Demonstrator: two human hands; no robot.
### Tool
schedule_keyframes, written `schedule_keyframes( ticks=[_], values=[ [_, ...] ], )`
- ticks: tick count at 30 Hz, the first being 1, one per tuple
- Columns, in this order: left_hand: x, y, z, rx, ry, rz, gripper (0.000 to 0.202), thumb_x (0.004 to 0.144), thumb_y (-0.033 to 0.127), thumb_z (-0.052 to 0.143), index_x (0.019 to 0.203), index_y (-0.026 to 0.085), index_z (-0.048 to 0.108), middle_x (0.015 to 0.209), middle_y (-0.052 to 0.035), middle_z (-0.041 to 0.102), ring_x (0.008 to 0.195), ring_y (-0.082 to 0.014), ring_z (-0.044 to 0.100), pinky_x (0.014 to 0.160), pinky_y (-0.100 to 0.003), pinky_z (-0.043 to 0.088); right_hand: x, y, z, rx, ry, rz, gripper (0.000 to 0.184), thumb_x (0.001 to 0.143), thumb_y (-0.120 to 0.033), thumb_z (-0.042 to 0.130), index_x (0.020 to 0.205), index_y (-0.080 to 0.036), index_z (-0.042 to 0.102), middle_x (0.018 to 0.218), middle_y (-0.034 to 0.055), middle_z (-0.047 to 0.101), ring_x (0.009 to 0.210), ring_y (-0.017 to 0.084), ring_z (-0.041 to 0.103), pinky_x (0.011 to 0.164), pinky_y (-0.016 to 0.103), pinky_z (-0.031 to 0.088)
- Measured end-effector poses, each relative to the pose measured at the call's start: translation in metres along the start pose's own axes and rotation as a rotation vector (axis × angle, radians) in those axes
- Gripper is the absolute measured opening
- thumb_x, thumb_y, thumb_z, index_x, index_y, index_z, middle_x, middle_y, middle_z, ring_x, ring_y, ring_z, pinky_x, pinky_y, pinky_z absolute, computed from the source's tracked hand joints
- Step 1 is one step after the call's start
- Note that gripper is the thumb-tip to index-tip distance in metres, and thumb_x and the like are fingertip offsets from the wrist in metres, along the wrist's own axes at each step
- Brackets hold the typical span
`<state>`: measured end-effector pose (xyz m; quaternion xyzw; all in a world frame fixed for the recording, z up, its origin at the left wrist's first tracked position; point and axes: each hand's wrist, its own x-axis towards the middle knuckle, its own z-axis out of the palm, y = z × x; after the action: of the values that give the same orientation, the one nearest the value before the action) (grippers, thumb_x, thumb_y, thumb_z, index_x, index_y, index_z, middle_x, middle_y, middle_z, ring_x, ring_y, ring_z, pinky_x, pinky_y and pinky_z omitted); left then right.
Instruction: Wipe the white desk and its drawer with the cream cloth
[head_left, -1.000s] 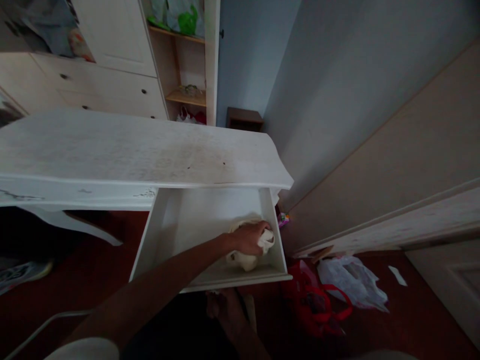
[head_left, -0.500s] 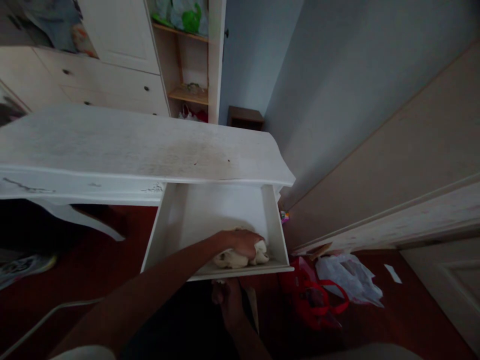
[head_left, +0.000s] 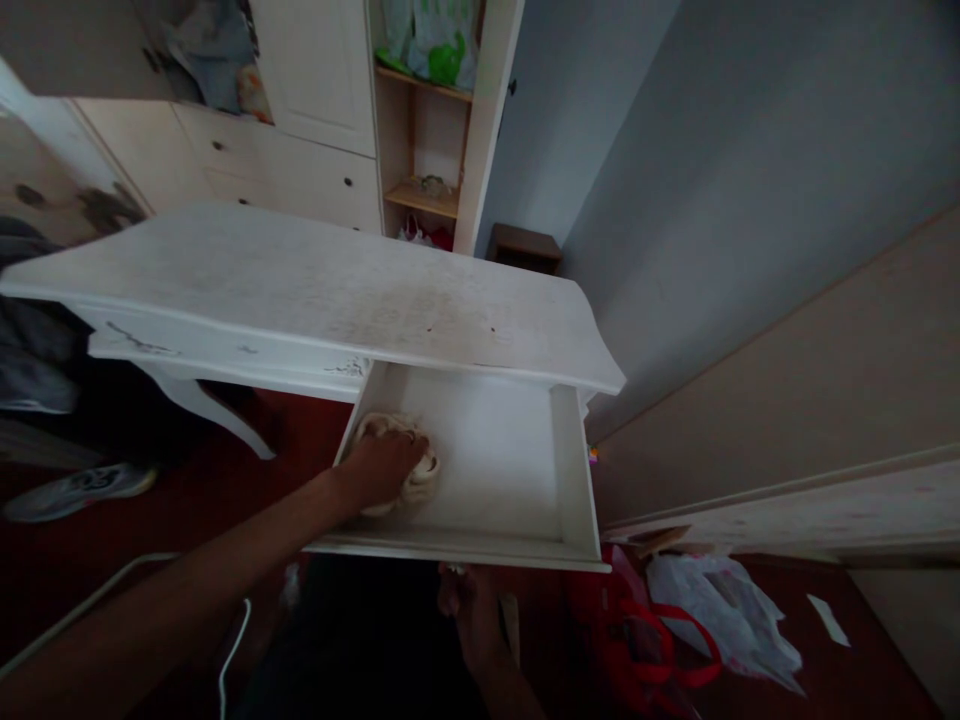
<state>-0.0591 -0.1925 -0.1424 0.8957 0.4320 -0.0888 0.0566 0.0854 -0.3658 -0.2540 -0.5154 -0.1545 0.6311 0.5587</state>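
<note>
A cream cloth (head_left: 421, 482) lies bunched inside the pulled-out white drawer (head_left: 495, 545), against its left wall. My left hand (head_left: 386, 465) is closed over this cloth and presses it on the drawer bottom. Just below the drawer's front edge is my right hand (head_left: 471, 605), its fingers curled in by a small pale thing at the drawer front. What those fingers hold is too dark to make out. The drawer belongs to a white table (head_left: 300, 265) whose top has a grey smudged patch and a few small dark specks.
On the floor at the right are a red bag (head_left: 630, 640) and a white plastic bag (head_left: 724, 610). A shoe (head_left: 82, 490) is at the left, and a pale cable (head_left: 234, 650) runs across the floor. Behind the table stands a cream cabinet (head_left: 315, 90) with open shelves.
My left hand has slid the cloth from the drawer's front right to its left side. My right hand stays below the drawer front. The view has shifted somewhat.
</note>
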Motion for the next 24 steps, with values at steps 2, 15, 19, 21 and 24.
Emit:
schedule_keyframes(
  ticks=[2, 15, 19, 21, 24],
  values=[
    [0.016, 0.0, -0.006, 0.065, 0.081, -0.073, 0.043, 0.085, 0.008, 0.045, 0.126, 0.011, 0.057, 0.12, -0.021, 0.064, 0.111, -0.0355, 0.063, 0.088, -0.053, 0.052, 0.0, 0.001, 0.0, -0.006, 0.012, 0.006, 0.049, 0.071, -0.066, 0.062, 0.068, -0.017, 0.066, 0.047, -0.0045, 0.039, 0.046, 0.01, 0.033, 0.051, 0.028, 0.028],
    [0.088, -0.023, -0.037, -0.014, 0.113, -0.323, 0.036, 0.091, 0.022, 0.043, 0.12, 0.011, 0.062, 0.113, -0.0227, 0.068, 0.104, -0.0344, 0.068, 0.087, -0.046, 0.054, 0.003, 0.009, -0.005, 0.003, -0.02, 0.006, 0.047, 0.074, -0.064, 0.063, 0.067, -0.017, 0.067, 0.047, -0.004, 0.04, 0.046, 0.011, 0.035, 0.051, 0.028, 0.029],
    [0.053, -0.018, -0.037, -0.028, 0.152, -0.305, 0.042, 0.087, 0.025, 0.049, 0.128, 0.015, 0.053, 0.114, -0.0173, 0.067, 0.098, -0.0335, 0.069, 0.08, -0.043, 0.056, 0.003, 0.009, -0.007, 0.01, -0.028, 0.005, 0.049, 0.078, -0.064, 0.06, 0.071, -0.016, 0.068, 0.048, -0.003, 0.042, 0.047, 0.011, 0.036, 0.052, 0.028, 0.031],
    [0.025, -0.012, -0.045, -0.037, 0.235, -0.312, 0.04, 0.087, 0.027, 0.05, 0.126, 0.019, 0.053, 0.118, -0.0142, 0.065, 0.099, -0.0309, 0.069, 0.078, -0.04, 0.056, 0.003, 0.007, -0.007, -0.001, -0.043, 0.01, 0.047, 0.077, -0.063, 0.062, 0.07, -0.017, 0.068, 0.049, -0.0027, 0.043, 0.048, 0.011, 0.037, 0.053, 0.028, 0.031],
    [-0.014, -0.007, -0.068, -0.052, 0.427, -0.401, 0.042, 0.088, 0.03, 0.053, 0.129, 0.023, 0.051, 0.127, -0.0104, 0.061, 0.101, -0.0269, 0.067, 0.078, -0.035, 0.055, 0.003, 0.005, -0.009, -0.014, -0.063, 0.018, 0.046, 0.074, -0.063, 0.064, 0.068, -0.017, 0.067, 0.048, -0.0026, 0.043, 0.047, 0.012, 0.037, 0.052, 0.028, 0.031]
  ],
)
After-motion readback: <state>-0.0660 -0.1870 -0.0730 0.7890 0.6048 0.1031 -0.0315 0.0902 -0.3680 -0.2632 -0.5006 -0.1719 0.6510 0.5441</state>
